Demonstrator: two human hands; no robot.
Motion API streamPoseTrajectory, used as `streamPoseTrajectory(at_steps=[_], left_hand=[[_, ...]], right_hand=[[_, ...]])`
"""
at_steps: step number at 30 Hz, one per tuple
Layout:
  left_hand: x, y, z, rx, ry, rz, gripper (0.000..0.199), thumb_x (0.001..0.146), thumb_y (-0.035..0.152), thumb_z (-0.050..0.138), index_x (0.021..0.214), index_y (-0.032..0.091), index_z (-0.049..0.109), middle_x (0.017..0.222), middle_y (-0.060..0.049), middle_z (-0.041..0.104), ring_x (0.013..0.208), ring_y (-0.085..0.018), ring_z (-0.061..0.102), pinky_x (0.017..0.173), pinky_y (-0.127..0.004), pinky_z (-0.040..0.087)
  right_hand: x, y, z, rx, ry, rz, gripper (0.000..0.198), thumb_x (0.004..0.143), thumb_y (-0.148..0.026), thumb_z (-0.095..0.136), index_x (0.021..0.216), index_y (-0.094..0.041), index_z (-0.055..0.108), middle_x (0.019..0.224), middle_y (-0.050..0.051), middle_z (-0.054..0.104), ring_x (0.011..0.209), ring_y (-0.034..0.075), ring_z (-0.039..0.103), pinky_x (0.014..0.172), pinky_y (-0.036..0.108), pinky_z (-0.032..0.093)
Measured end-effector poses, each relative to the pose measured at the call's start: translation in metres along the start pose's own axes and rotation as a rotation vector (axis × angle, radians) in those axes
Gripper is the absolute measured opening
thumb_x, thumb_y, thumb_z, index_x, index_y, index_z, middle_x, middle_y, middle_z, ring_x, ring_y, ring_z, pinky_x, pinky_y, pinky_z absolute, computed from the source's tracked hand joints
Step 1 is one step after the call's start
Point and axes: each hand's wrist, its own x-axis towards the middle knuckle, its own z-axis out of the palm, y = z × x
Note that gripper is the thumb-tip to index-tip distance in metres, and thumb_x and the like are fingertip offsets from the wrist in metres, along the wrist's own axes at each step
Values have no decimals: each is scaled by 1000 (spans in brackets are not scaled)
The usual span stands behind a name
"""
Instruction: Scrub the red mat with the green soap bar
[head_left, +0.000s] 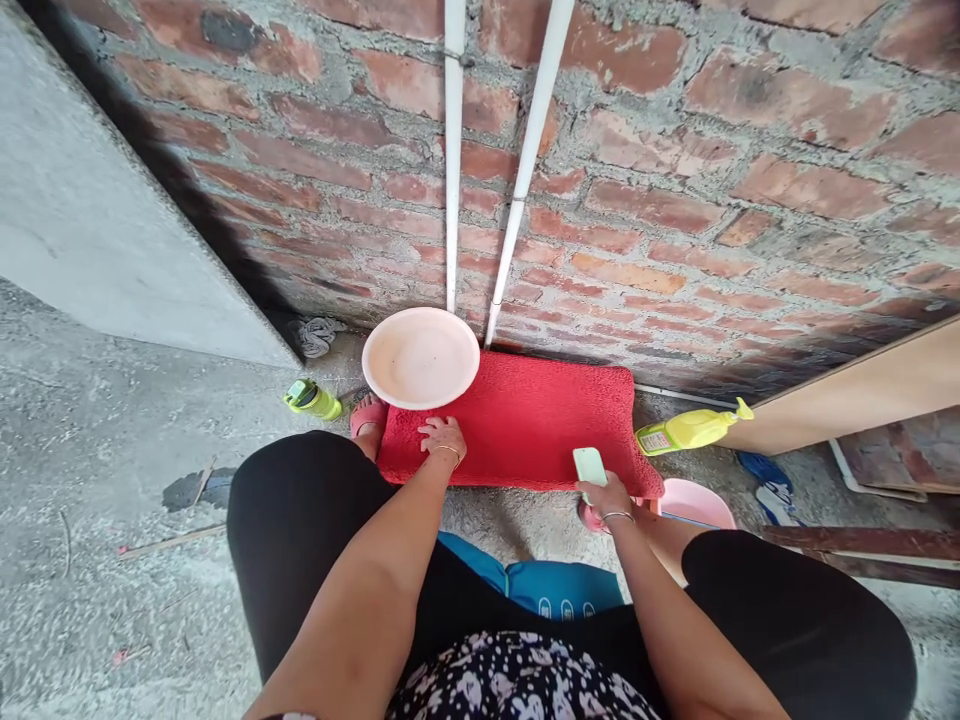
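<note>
A red, fuzzy-textured mat (547, 415) lies spread out in front of me, at the foot of the brick wall. My left hand (444, 438) rests on its left part with the fingers apart, just below a pale pink basin (420, 358). The basin sits at the mat's back left corner, with no contents that I can make out. Near the front right edge, my right hand (609, 495) is closed around a pale green bar of soap (589, 466), which sticks out past the fingers over the mat.
A green bottle (313, 400) stands at the left, and a yellow pump bottle (690, 430) at the right. Behind my right foot is a pink tub (697, 502). Two white pipes (517, 205) run down the brick wall (637, 215). Blue fabric (562, 588) lies beneath me.
</note>
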Motion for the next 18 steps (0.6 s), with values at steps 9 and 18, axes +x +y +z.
streamPoseTrajectory(at_steps=[9, 18], left_hand=[[2, -5, -9, -54, -3, 4, 54, 86, 34, 49, 139, 26, 48, 153, -21, 30, 137, -45, 33, 83, -54, 54], [5, 3, -5, -50, 9, -24, 59, 85, 29, 48, 144, 24, 42, 152, -24, 30, 137, -48, 32, 82, -56, 54]], right_hand=[[-79, -138, 56, -430, -251, -744, 69, 72, -32, 65, 137, -23, 47, 133, 12, 50, 119, 26, 49, 103, 39, 34], [-34, -39, 13, -600, -157, -609, 59, 76, -27, 61, 133, -19, 48, 128, 13, 53, 115, 26, 51, 99, 39, 33]])
